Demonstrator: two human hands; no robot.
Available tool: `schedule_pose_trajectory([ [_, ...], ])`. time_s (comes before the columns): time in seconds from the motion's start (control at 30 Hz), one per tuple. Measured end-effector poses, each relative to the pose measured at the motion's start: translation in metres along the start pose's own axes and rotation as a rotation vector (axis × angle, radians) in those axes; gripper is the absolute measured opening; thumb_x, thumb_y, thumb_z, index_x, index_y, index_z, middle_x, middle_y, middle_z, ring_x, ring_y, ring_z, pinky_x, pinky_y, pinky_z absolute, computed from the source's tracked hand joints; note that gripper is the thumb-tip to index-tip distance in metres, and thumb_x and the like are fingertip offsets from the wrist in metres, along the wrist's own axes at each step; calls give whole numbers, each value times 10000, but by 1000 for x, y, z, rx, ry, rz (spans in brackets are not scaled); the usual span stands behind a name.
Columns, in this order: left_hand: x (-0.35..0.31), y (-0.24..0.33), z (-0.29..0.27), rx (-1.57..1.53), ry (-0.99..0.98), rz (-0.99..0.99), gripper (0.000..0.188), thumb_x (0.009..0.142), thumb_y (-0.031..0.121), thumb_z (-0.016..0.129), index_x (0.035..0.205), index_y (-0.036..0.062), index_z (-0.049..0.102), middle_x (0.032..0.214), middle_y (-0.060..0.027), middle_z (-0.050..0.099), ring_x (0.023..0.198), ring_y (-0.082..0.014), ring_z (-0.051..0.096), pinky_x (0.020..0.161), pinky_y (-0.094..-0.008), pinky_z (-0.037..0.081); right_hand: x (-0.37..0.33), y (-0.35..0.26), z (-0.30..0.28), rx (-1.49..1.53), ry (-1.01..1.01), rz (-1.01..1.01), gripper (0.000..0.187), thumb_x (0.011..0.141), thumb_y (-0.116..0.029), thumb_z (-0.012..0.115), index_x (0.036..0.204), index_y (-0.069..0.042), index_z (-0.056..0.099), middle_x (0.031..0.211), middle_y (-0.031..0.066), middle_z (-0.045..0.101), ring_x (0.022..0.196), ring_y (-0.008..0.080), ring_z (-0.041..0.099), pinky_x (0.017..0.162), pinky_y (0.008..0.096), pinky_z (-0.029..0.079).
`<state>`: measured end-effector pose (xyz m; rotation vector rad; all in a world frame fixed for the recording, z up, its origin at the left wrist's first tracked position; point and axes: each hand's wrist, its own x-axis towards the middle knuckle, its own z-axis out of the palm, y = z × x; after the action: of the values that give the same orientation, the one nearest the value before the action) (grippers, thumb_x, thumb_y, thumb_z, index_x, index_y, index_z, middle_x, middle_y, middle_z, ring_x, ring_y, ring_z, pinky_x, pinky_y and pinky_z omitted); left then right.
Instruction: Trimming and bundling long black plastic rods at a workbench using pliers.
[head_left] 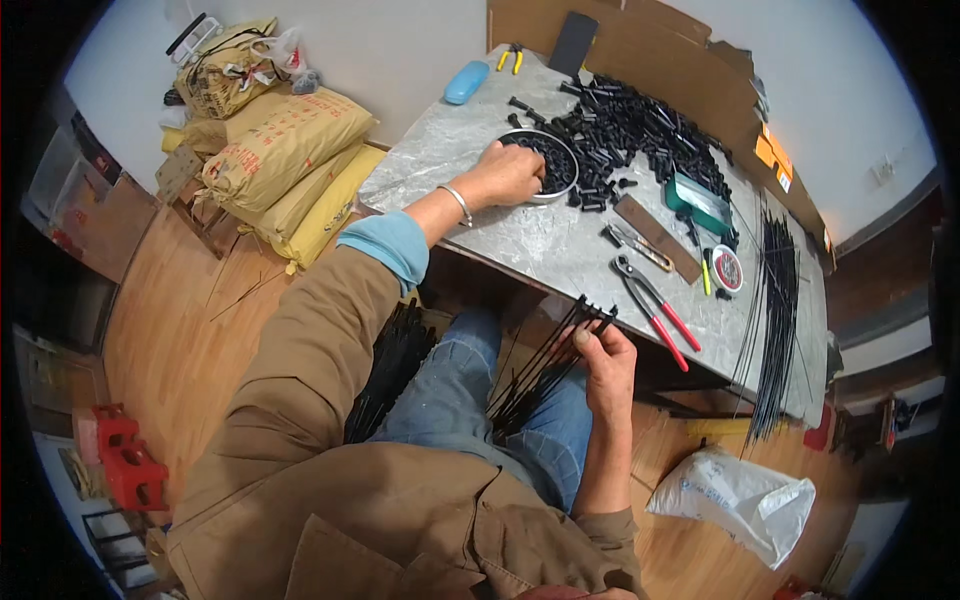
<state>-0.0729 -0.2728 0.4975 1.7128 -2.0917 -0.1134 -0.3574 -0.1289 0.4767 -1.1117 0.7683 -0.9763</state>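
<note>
My left hand (512, 172) reaches over the table edge into a round, light-rimmed bowl (574, 185) of small black parts. Its fingers are curled down among them, and what they pinch is hidden. In front of the table, above my lap, my right hand (606, 358) is closed around the upper ends of a bundle of thin black rods (530, 378). Small black pieces show at the tops of these rods, by the thumb and fingertips. The lower ends of the bundle hang between my thighs.
A heap of black bolt-like parts (640, 125) lies behind the bowl. Red-handled pliers (655, 312), a brown bar (658, 238), a green tray (700, 204) and long black rods (776, 310) lie to the right. Stacked sacks (290, 150) stand left; a white bag (735, 500) lies on the floor.
</note>
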Motion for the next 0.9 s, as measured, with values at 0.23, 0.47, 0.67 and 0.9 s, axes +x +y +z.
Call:
schedule_pose_trajectory([
  [0.23, -23, 48, -20, -448, 182, -32, 197, 801, 175, 557, 890, 12, 622, 809, -93, 644, 768, -221, 616, 684, -318, 478, 8, -5, 3, -20, -26, 31, 191, 852, -205, 677, 841, -19, 639, 761, 65, 671, 638, 110, 594, 600, 235, 450],
  [0.47, -88, 124, -19, -1504, -324, -297, 234, 871, 138, 550, 1057, 24, 637, 915, -32, 638, 812, -104, 596, 755, -270, 471, 5, -4, 1, -22, -60, 39, 185, 846, -203, 690, 853, -25, 642, 764, 57, 675, 653, 106, 606, 591, 230, 454],
  [0.67, -110, 133, -18, -1851, -447, -468, 283, 905, 175, 584, 1124, -2, 614, 948, -52, 644, 856, -126, 612, 792, -288, 481, -3, -5, 1, 44, -73, 37, 183, 849, -178, 690, 902, -8, 648, 801, 54, 678, 696, 112, 623, 639, 237, 487],
  [0.9, -115, 145, -22, -1837, -392, -530, 236, 892, 134, 616, 1084, 0, 640, 961, -65, 650, 858, -143, 614, 812, -291, 496, -7, -7, -3, 61, -76, 36, 162, 853, -157, 683, 901, -6, 649, 809, 61, 681, 706, 111, 625, 653, 240, 494],
])
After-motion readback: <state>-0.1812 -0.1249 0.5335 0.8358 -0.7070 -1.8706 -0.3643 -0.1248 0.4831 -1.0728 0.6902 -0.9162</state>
